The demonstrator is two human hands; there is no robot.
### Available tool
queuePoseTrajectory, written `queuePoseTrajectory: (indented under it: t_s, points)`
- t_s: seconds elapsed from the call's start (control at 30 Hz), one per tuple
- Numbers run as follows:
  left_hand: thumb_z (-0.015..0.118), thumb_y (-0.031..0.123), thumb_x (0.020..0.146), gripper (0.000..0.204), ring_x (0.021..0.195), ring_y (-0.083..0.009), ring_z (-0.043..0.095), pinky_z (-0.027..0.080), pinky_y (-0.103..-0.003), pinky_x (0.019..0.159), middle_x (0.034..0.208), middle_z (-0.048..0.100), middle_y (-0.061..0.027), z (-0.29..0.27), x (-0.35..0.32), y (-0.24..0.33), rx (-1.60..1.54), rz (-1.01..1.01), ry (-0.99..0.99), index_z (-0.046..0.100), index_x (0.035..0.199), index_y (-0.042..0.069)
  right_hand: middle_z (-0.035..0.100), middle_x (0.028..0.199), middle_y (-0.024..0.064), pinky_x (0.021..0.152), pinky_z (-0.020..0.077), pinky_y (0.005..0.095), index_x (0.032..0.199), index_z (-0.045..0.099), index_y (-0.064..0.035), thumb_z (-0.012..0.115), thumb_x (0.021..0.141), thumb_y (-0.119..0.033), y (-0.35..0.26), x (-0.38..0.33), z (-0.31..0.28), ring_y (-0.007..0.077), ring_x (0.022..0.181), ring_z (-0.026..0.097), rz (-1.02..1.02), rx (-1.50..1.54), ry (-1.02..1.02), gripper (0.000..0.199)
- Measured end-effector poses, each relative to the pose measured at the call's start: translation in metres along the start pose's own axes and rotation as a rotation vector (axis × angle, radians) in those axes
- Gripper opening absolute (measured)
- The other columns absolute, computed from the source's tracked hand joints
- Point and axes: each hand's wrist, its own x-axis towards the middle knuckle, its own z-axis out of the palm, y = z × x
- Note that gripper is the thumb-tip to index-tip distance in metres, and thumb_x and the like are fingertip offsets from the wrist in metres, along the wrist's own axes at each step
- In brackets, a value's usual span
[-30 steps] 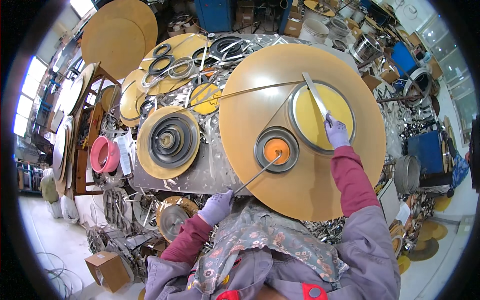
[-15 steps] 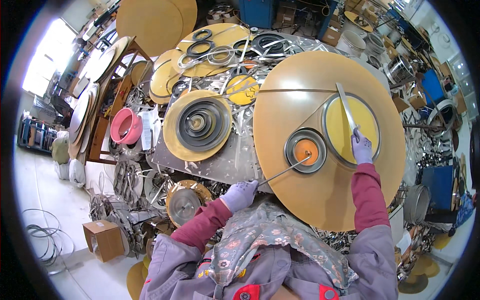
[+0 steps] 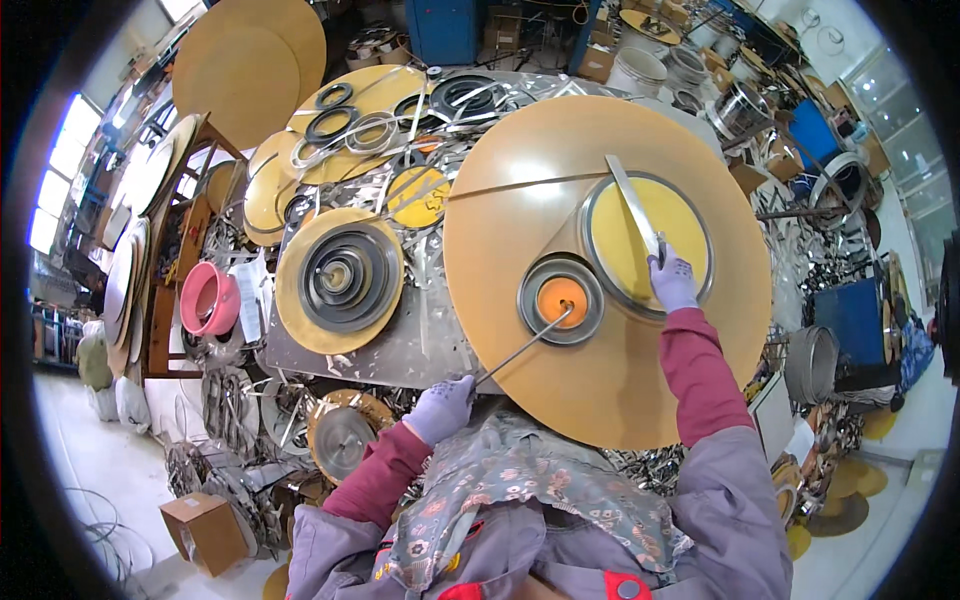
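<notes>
A large tan disc (image 3: 640, 410) lies on the table before me. Wound round a yellow disc (image 3: 620, 245) on it is a grey metal band, which runs over to a smaller ring-shaped coil (image 3: 533, 292) with an orange centre (image 3: 560, 300). My left hand (image 3: 441, 409), in a pale lilac glove, is closed round the near end of a thin metal rod (image 3: 515, 352). The rod's far end meets the orange centre. My right hand (image 3: 672, 280), gloved alike, grips the lower end of a flat metal bar (image 3: 632, 205) lying slantwise across the yellow disc.
Left of the tan disc, a smaller yellow disc (image 3: 292, 300) carries several dark concentric rings (image 3: 350, 270). A pink basin (image 3: 210, 300) stands farther left. Metal strip scraps and black rings (image 3: 332, 125) cover the back of the table. A cardboard box (image 3: 205, 533) sits on the floor.
The whole scene has slid left in the picture as the view turned. Both hands keep their holds, and the rod's end stays at the orange centre.
</notes>
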Motion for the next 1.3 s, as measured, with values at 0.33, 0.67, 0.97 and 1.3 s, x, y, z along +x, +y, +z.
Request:
queuePoseTrajectory:
  t_s: [0.33, 0.67, 0.97, 1.3]
  points:
    - [0.047, 0.014, 0.087, 0.013, 0.078, -0.0417, 0.061, 0.047, -0.050, 0.067, 0.079, 0.061, -0.0220, -0.011, 0.004, 0.000, 0.004, -0.019, -0.005, 0.050, 0.092, 0.003, 0.065, 0.091, 0.0230, 0.081, 0.0480, 0.0479, 0.113, 0.058, -0.0036, 0.055, 0.087, -0.031, 0.010, 0.003, 0.005, 0.0391, 0.088, 0.062, -0.067, -0.020, -0.010, 0.038]
    - [0.048, 0.016, 0.088, 0.015, 0.075, -0.0412, 0.061, 0.047, -0.050, 0.067, 0.080, 0.062, -0.0221, -0.010, 0.008, -0.001, 0.041, -0.008, 0.012, 0.052, 0.094, 0.002, 0.065, 0.091, 0.0229, 0.080, 0.0481, 0.0468, 0.111, 0.059, -0.0053, 0.055, 0.087, -0.030, 0.013, 0.005, 0.005, 0.0389, 0.087, 0.062, -0.047, -0.017, -0.048, 0.035]
    - [0.047, 0.016, 0.088, 0.016, 0.075, -0.0413, 0.061, 0.047, -0.050, 0.066, 0.078, 0.062, -0.0222, -0.010, 0.006, 0.000, 0.058, -0.018, -0.012, 0.051, 0.094, 0.002, 0.065, 0.094, 0.0228, 0.082, 0.0479, 0.0460, 0.112, 0.058, -0.0023, 0.054, 0.087, -0.031, 0.011, 0.005, 0.003, 0.0372, 0.091, 0.062, -0.075, -0.033, -0.051, 0.038]
    - [0.047, 0.016, 0.088, 0.015, 0.077, -0.0410, 0.061, 0.047, -0.050, 0.067, 0.080, 0.061, -0.0221, -0.015, 0.006, -0.003, 0.040, -0.011, 0.010, 0.050, 0.094, 0.003, 0.065, 0.093, 0.0221, 0.079, 0.0482, 0.0461, 0.112, 0.059, -0.0052, 0.055, 0.087, -0.029, 0.010, 0.005, 0.002, 0.0380, 0.088, 0.062, -0.040, -0.013, -0.059, 0.034]
